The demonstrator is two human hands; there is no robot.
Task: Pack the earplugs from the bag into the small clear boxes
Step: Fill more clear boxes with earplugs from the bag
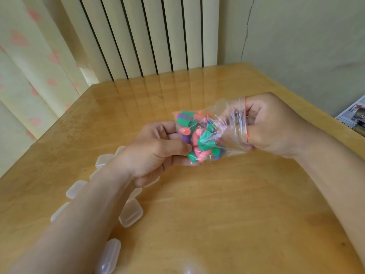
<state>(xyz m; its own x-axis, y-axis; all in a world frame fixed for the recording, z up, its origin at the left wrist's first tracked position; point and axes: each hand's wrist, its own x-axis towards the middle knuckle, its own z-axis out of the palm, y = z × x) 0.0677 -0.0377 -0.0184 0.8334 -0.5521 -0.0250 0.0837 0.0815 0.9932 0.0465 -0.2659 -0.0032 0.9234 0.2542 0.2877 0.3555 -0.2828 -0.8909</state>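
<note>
From my remote seat I see both hands working over the middle of the worktop [227, 214], sharing 1 clear plastic bag [229, 133] between them. The left hand [156, 149] has a closed grip on the bag's full end: the thumb lies across the top and the fingers curl underneath, cradling the load. The earplugs [197, 135] are all inside that end, a packed jumble of green, pink, orange, purple and blue.

At 3 o'clock from the earplugs, the right hand [276, 125] grips the bag's crumpled mouth end with curled fingers. The red strip [246, 119] of the closure runs across those fingers. I cannot tell whether the mouth is sealed or open.

The small clear boxes [131, 213] lie on the worktop at 7 to 8 o'clock from the bag, strung along and partly under the left forearm. At least 5 show, and the nearest 1 sits at the bottom edge of the view. None of them touches the bag.

Past the worktop's far edge at 12 o'clock stands a ribbed radiator [148, 36], with a curtain [29, 56] printed in pink hearts at 10 o'clock. A cracked wall [296, 36] fills 1 to 2 o'clock, and some printed paper [353, 117] lies at 3 o'clock on the worktop's right rim.
</note>
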